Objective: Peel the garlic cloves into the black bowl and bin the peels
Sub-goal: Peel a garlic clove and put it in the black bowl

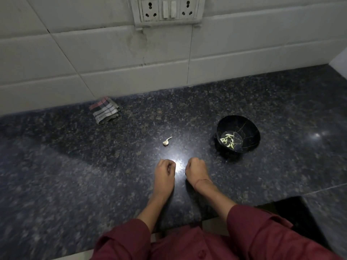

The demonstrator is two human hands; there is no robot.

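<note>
One unpeeled garlic clove [167,141] with a papery tail lies on the dark granite counter [75,166]. The black bowl [250,128] stands to its right and holds several peeled, pale green cloves [228,140]. My left hand [165,172] and my right hand [196,169] rest side by side on the counter, nearer to me than the clove. Both have their fingers curled under into loose fists. Nothing shows between the fingers, and the palms are hidden. No bin is in view.
A folded checked cloth [105,110] lies at the back left against the tiled wall. A switch and socket plate [166,10] sits high on the wall. The counter's front edge runs by my body, with a dark gap [293,209] at the lower right.
</note>
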